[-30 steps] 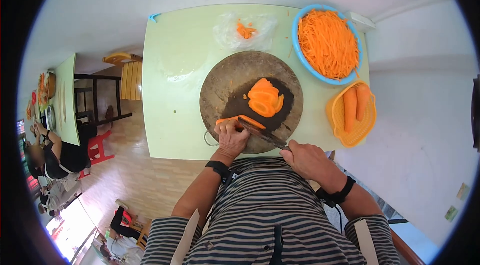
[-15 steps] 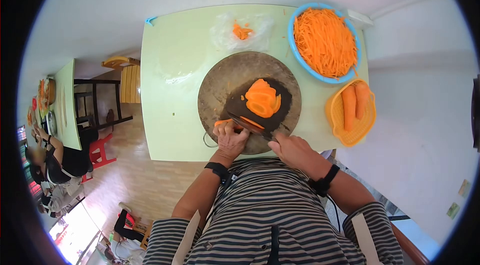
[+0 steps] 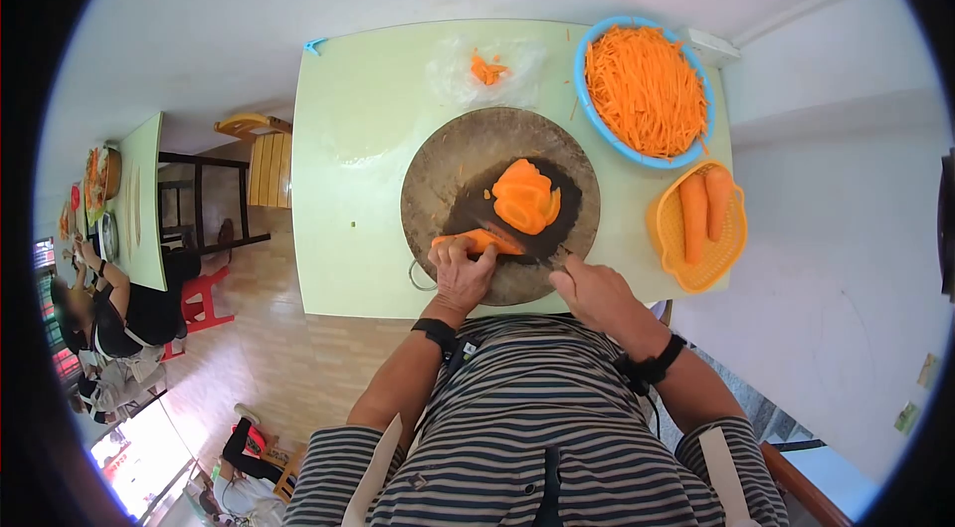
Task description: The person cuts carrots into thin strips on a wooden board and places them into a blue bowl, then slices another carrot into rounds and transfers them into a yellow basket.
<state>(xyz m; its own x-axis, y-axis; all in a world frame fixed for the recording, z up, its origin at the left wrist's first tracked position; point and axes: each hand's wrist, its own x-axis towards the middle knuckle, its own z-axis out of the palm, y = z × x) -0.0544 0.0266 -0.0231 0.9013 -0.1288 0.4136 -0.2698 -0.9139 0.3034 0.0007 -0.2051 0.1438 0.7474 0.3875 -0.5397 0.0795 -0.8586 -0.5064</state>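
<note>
My left hand [image 3: 462,278] presses its bent fingertips on a carrot piece [image 3: 494,242] lying on the round wooden chopping board [image 3: 433,169]. My right hand [image 3: 597,295] is closed around the handle of a knife [image 3: 542,261]. The dark blade is hard to make out against the wet board, close to the carrot's right end. Just beyond it lies a heap of carrot slices [image 3: 525,197]. A metal ring [image 3: 420,278] hangs at the board's near left edge, beside my left hand.
Shredded carrot fills a blue basin [image 3: 585,109] at the table's far right. Nearer stands a yellow basket [image 3: 701,275] with two whole carrots [image 3: 693,218]. Carrot scraps [image 3: 487,69] lie on a plastic bag [image 3: 448,79]. Other people sit at the left, one by another table [image 3: 144,199].
The knife and my right hand have shifted right, away from my left fingers, showing more of the carrot piece. My left hand still holds it.
</note>
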